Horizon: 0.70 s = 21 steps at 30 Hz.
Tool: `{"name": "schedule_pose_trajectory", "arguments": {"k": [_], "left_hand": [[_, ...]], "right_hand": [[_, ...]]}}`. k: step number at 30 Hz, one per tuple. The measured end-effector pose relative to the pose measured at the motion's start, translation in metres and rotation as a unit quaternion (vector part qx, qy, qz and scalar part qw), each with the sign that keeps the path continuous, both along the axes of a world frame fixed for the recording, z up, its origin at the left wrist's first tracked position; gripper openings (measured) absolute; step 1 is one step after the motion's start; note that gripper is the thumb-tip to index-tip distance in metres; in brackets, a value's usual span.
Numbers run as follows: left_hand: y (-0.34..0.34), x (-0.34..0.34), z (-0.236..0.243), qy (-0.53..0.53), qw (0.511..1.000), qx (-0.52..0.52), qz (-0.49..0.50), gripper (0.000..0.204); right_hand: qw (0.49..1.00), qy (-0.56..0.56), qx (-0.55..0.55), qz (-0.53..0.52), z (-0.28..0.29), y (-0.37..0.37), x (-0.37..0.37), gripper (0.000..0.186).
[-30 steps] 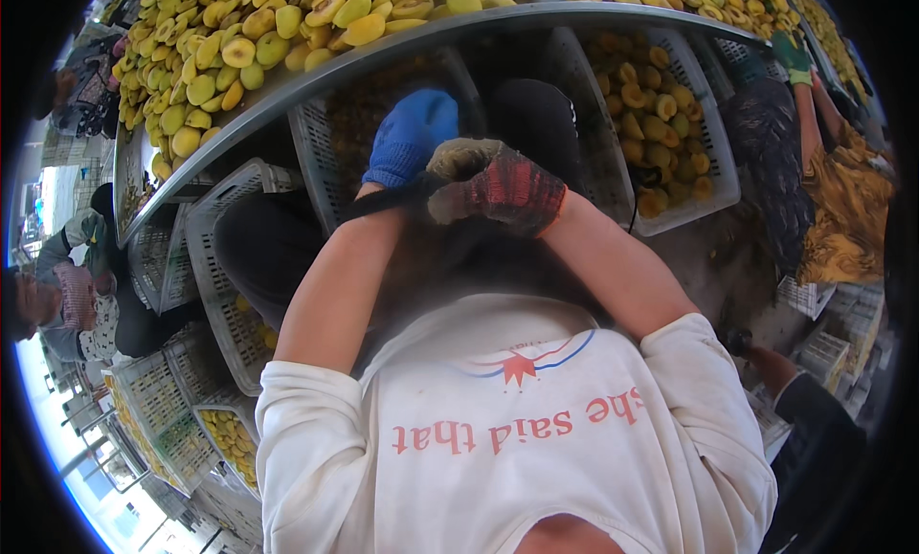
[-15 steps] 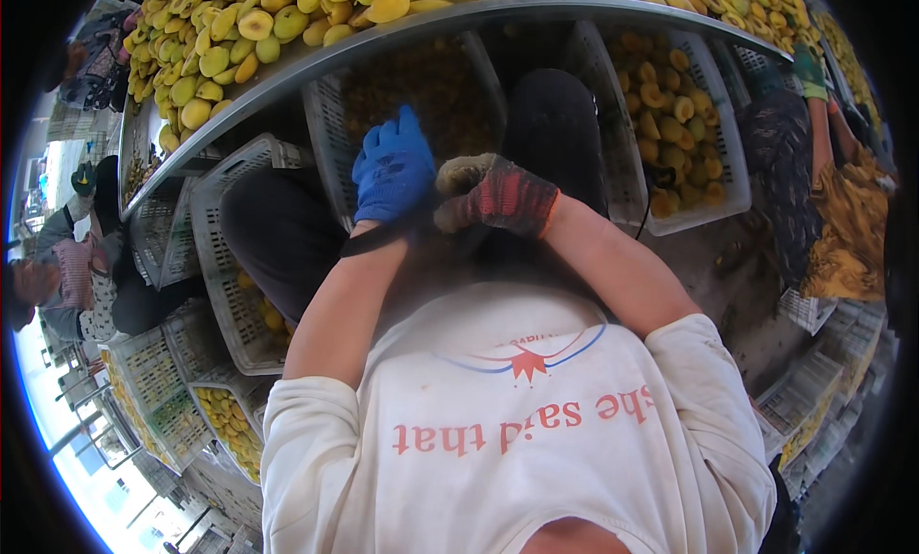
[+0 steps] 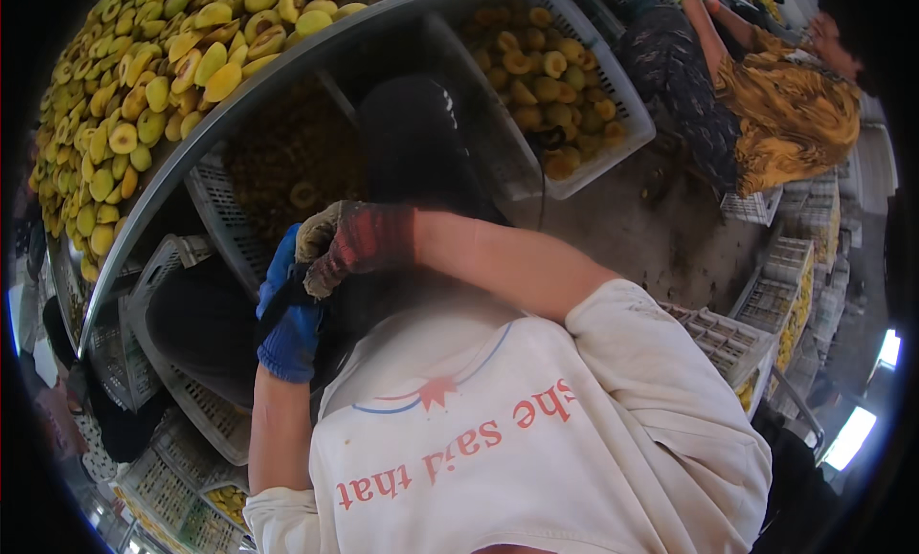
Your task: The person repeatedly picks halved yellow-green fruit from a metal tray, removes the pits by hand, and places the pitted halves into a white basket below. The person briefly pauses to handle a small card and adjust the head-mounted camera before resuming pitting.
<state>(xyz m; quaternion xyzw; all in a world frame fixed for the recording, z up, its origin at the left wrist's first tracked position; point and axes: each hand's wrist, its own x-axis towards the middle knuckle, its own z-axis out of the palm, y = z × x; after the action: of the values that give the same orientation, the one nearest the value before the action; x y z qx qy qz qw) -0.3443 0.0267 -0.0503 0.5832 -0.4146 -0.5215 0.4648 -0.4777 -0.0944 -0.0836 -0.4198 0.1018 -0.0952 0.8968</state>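
Note:
My left hand (image 3: 290, 336) wears a blue knit glove. Its visible fingers are stretched upward, partly covered by my other hand. A black strap (image 3: 279, 303) lies slantwise across the blue glove. My right hand (image 3: 356, 245), in a worn red and tan glove, is closed at the strap's upper end, its fingertips against the left hand. Both hands are over my lap, below the metal edge of a table (image 3: 206, 138) heaped with halved yellow-green fruit (image 3: 129, 138). Just beyond my hands, a crate of small brownish pieces (image 3: 287, 162) stands in shadow under the table.
A white crate (image 3: 627, 123) of halved fruit stands right of my knee (image 3: 407, 133). Another crate (image 3: 206, 415) is by my left leg. At far right sits a person with a brown patterned cloth (image 3: 790, 114). Stacked crates (image 3: 732, 343) are behind on the right.
My right hand has come onto the left and gripped the strap, which has moved from the left wrist onto the blue glove. The view has swung right, so everything sits farther left.

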Motion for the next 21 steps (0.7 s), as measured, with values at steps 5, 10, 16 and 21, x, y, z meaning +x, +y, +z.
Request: {"name": "schedule_pose_trajectory", "arguments": {"k": [5,10,16,21], "left_hand": [[0.014,-0.013,0.03,-0.343,0.939,0.033,-0.022,0.049],[0.044,-0.002,0.042,0.002,0.999,0.032,-0.03,0.055],[0.055,-0.012,0.049,-0.295,0.953,-0.06,0.028,0.058],[0.042,-0.009,0.035,-0.637,0.757,-0.144,0.003,0.047]], "right_hand": [[0.976,0.057,-0.201,0.056,0.008,0.002,-0.005,0.02],[0.993,0.072,-0.076,0.051,0.026,0.008,-0.006,0.019],[0.993,0.044,-0.076,0.073,0.037,0.008,-0.002,0.015],[0.991,0.112,-0.065,0.045,0.032,0.019,-0.007,0.013]]}}
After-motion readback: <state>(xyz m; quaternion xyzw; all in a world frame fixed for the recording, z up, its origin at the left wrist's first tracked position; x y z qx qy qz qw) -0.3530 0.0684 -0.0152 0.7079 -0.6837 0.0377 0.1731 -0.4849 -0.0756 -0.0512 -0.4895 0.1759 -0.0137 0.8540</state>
